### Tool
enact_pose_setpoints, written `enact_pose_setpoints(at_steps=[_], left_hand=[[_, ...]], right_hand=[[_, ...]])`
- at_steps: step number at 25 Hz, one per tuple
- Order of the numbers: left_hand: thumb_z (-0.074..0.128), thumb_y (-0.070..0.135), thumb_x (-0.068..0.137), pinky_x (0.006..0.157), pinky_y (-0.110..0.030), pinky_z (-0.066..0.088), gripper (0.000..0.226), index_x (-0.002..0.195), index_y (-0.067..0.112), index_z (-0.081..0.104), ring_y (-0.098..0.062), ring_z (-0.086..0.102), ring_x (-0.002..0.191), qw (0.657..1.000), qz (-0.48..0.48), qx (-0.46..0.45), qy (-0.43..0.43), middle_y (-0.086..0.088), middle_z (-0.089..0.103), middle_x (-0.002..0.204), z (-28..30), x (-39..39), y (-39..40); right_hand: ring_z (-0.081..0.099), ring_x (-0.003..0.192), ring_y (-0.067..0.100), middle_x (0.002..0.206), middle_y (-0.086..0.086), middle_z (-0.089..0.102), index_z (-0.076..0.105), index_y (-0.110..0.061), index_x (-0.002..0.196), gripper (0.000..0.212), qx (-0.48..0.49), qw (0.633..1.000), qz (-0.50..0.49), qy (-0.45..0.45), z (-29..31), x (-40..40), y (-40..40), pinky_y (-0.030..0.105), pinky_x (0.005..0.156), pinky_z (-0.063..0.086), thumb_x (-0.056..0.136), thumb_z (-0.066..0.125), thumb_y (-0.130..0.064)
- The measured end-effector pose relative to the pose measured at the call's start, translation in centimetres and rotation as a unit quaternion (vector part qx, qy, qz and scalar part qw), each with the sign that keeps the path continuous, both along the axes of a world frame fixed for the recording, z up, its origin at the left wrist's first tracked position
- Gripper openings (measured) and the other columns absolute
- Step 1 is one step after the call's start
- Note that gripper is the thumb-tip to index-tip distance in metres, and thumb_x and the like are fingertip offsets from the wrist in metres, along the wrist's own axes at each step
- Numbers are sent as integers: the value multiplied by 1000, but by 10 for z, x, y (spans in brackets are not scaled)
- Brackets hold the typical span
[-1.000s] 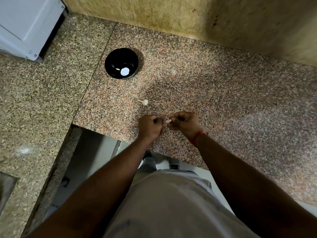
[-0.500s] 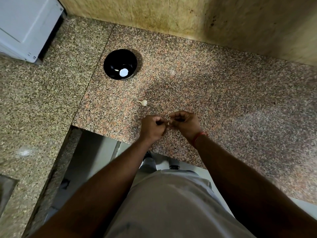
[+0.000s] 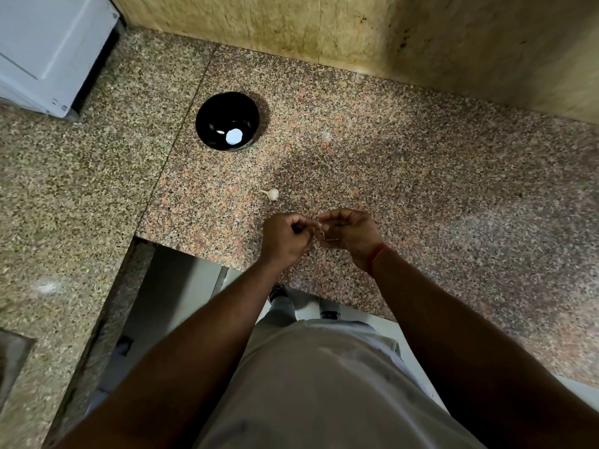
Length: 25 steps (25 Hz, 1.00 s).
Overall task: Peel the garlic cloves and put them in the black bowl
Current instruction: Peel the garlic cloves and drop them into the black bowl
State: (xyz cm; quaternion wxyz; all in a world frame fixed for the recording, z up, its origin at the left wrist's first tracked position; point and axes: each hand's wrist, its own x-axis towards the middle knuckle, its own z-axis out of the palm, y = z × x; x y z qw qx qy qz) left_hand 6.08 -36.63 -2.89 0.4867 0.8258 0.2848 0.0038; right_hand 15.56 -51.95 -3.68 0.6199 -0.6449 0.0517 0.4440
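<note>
Both hands meet just above the near edge of the speckled granite counter [image 3: 421, 176], fingers curled inward toward each other. The left hand [image 3: 283, 239] is closed into a loose fist, its fingertips pinching something small that is mostly hidden. The right hand [image 3: 348, 234] is curled too, thumb and fingers pinching a pale garlic clove [image 3: 320, 231] between the two hands — only a sliver of it and a thin wisp of skin can be seen, so how much is peeled cannot be told. A red thread [image 3: 376, 256] circles the right wrist. A little beyond the hands, apart from them, a second garlic clove [image 3: 271, 193] lies on the counter with its skin on and its thin tail pointing left. Farther back and to the left stands the black bowl [image 3: 207, 124], well apart from the hands; a bright white round spot shows inside it — whether that is a reflection or a thing cannot be told — with a small pale piece just beside it. A white appliance [image 3: 48, 47] sits at the far left corner, against the yellowish wall [image 3: 356, 27].
</note>
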Motion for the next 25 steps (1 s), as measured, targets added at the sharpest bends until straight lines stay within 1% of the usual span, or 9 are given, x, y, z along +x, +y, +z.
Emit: enact_pose_setpoints(at_steps=[2, 5, 9, 12, 14, 17, 20, 22, 25], left_hand=[[83, 9, 83, 64, -10, 49, 9, 90, 13, 81, 2, 69, 69, 999, -30, 35, 0, 6, 76, 80, 1, 2, 2], [80, 9, 84, 62, -15, 49, 5, 88, 12, 82, -3, 68, 66, 994, -82, 69, -5, 2, 76, 78, 4, 5, 1], [78, 10, 83, 60, -25, 54, 3, 82, 11, 80, -9, 68, 61, 991, -99, 86, -8, 1, 74, 72, 6, 6, 1], [75, 10, 85, 57, -28, 55, 5, 81, 10, 78, -8, 67, 60, 991, -103, 90, -9, 1, 73, 72, 8, 4, -1], [72, 11, 86, 54, -29, 54, 7, 81, 10, 76, -9, 65, 57, 989, -110, 95, -15, 1, 72, 70, 8, 2, -1], [70, 13, 87, 46, -26, 44, 10, 79, 10, 73, -8, 58, 50, 987, -113, 109, -25, 1, 67, 65, 10, 1, -2], [69, 11, 88, 44, -18, 31, 11, 78, 8, 70, -2, 49, 46, 988, -102, 114, -31, 2, 62, 61, 14, 0, -4], [68, 10, 88, 47, -14, 31, 11, 77, 9, 69, -2, 51, 50, 987, -101, 117, -36, 3, 61, 63, 16, 1, -4], [69, 6, 88, 50, -12, 35, 11, 77, 9, 70, -3, 54, 54, 989, -103, 101, -41, 3, 63, 65, 16, 0, -2]], right_hand=[[74, 87, 27, 97, 13, 78, 73, -5, 107, 23, -20, 999, 20, -45, 0, 1, 0, 42, 77, 63, 86, 73, 6], [75, 82, 23, 92, 12, 78, 74, -6, 102, 23, -42, 994, 31, -100, 2, 0, 0, 36, 73, 62, 83, 77, 7], [77, 88, 25, 91, 9, 78, 74, -7, 98, 23, -56, 989, 32, -131, 2, -1, -1, 38, 77, 64, 81, 79, 7], [77, 83, 25, 87, 10, 78, 73, -7, 93, 20, -58, 987, 28, -145, 3, -3, 0, 37, 73, 63, 80, 79, 7], [77, 82, 27, 86, 12, 77, 71, -7, 89, 18, -64, 985, 31, -157, 5, -4, 1, 39, 73, 64, 80, 80, 6], [76, 85, 31, 85, 15, 77, 69, -11, 82, 22, -67, 983, 31, -166, 7, -4, 2, 47, 76, 64, 79, 80, 8], [75, 85, 38, 84, 20, 75, 67, -17, 75, 30, -54, 984, 25, -168, 8, -5, 6, 54, 75, 63, 76, 78, 11], [76, 81, 34, 84, 21, 75, 67, -13, 81, 27, -45, 986, 14, -157, 9, -6, 6, 53, 75, 63, 78, 78, 12], [76, 80, 29, 85, 17, 77, 68, -7, 93, 24, -36, 991, 4, -131, 13, -7, 4, 49, 75, 64, 80, 77, 11]])
